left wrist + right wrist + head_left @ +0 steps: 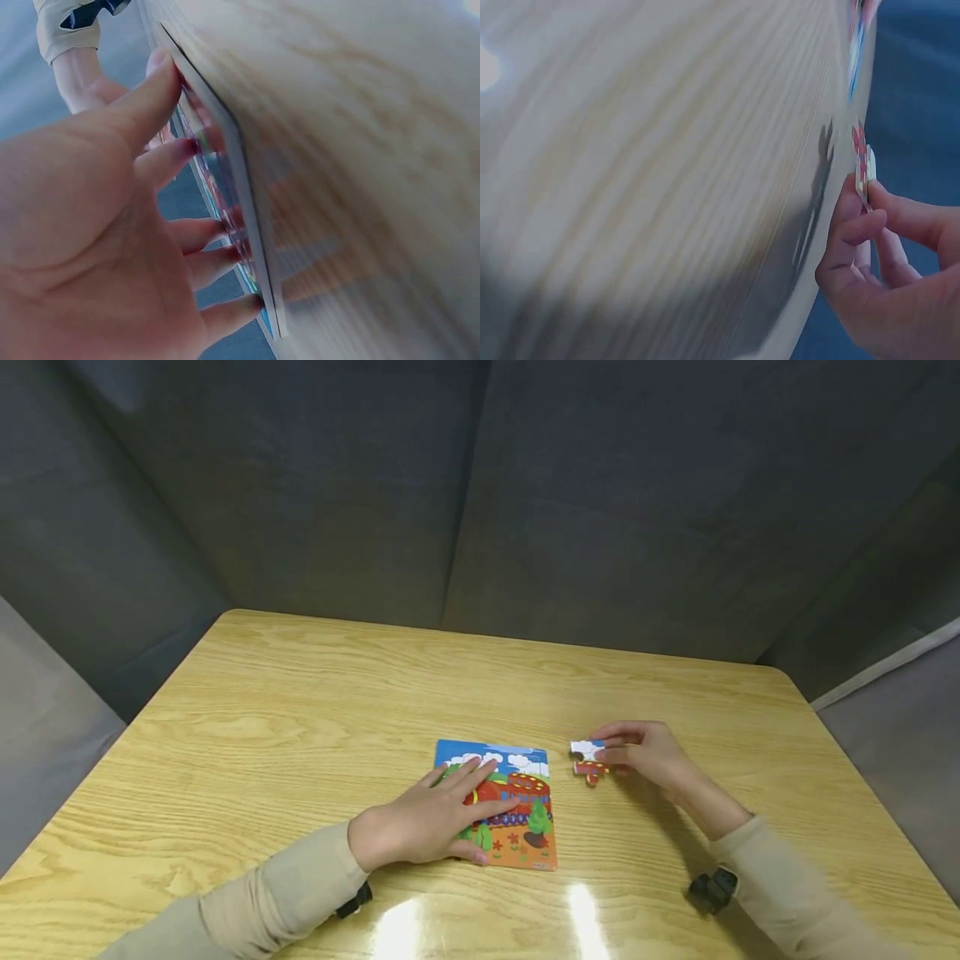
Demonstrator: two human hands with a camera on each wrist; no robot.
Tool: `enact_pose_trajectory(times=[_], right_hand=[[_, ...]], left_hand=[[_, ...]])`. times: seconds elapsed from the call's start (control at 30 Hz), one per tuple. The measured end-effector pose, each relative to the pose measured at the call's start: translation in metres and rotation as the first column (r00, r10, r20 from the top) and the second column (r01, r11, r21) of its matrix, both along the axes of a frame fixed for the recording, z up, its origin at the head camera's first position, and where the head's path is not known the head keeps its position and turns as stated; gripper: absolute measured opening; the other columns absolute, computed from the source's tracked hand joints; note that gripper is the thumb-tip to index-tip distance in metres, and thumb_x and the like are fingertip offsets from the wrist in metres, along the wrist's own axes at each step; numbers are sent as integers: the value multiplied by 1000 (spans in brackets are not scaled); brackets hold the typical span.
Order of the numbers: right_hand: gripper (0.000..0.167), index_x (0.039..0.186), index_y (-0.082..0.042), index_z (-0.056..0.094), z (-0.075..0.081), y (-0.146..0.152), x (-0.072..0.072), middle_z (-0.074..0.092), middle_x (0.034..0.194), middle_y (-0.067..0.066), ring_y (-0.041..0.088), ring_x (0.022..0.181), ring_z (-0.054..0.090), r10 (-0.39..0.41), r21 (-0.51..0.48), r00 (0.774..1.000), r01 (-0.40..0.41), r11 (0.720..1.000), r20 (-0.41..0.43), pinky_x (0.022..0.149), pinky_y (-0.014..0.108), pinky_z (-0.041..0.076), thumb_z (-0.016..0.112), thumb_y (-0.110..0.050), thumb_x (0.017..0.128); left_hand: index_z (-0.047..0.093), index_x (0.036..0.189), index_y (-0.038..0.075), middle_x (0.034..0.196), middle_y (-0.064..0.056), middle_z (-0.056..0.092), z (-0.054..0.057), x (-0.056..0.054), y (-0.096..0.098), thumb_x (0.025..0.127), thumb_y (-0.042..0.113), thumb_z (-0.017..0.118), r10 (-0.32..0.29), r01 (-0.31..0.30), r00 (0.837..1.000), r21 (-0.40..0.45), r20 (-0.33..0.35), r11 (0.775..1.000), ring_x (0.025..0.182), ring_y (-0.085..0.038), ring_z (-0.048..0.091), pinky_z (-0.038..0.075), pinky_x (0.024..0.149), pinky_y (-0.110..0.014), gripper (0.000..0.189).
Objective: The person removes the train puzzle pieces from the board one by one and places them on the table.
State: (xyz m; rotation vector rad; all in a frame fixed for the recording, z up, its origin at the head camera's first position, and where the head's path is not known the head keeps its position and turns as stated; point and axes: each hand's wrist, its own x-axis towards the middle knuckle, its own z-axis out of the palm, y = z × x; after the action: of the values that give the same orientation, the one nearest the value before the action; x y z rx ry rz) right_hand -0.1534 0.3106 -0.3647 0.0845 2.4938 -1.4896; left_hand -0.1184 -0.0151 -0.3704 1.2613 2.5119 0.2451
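Note:
A colourful jigsaw puzzle (538, 856) in a thin flat board lies on the table, with clouds, a red train-like shape and trees in its picture. My left hand (438, 820) rests on its left part, fingers spread, hiding some of the picture. In the left wrist view the fingertips touch the puzzle's surface (214, 169). Right of the board, my right hand (647, 758) pinches puzzle pieces between thumb and fingers: one white and blue piece (582, 747) and one red and yellow piece (591, 769). The right wrist view shows them edge-on, held off the table, above the hand's shadow.
The wooden table (300, 710) extends around the puzzle on all sides. Dark grey curtains (600, 510) hang behind it and at both sides. Bright light reflections lie near the table's front. A dark device (712, 889) sits at the right wrist.

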Motion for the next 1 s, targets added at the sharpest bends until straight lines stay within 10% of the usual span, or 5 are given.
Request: enact_pose_trajectory(times=[0.5,1.0], right_hand=[[44,126,16,56,-7,125,24,69,100,7,8,77,62,-52,193,999,51,980,3,64,27,52,66,-12,94],[36,120,20,57,-15,149,26,69,104,20,-1,79,61,-7,314,997,31,949,-77,66,21,52,64,-2,92]], left_hand=[[29,156,33,164,-13,6,-1,-1,-2,93,54,54,-2,2,1000,6,-2,1000,149,-31,7,16,116,-55,71],[29,156,33,164,-12,3,-1,-1,-3,94,53,54,4,-5,999,27,44,1000,149,-31,4,14,116,-56,70]])
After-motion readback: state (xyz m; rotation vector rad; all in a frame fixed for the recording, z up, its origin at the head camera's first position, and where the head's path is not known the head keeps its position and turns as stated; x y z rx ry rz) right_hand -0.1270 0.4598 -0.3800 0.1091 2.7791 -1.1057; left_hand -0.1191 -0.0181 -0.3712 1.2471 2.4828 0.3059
